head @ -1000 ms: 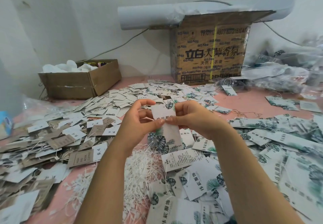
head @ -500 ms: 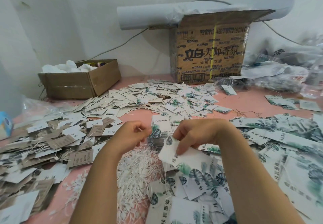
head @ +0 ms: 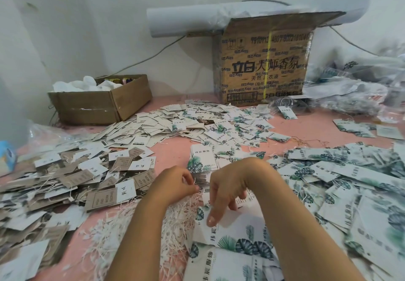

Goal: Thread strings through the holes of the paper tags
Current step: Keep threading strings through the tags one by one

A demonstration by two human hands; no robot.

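On the tall brown cardboard box (head: 263, 61) at the back wall I read 立白 in heavy black, then 大师香氛. A smaller line below gives 天然 and 衣液, with one character hidden behind the yellow strap (head: 267, 66). A long number along its top edge starts 79101; the rest I cannot read for sure. A barcode (head: 242, 96) sits low on its left side.

The white paper tags with green leaf print (head: 202, 155) in front of me carry four black characters ending in 服饰. The brown kraft-paper tags (head: 100, 199) on my left show lines of Latin capitals, seemingly MOM among them. The brush writing on the plain white tags (head: 125, 191) is illegible to me.
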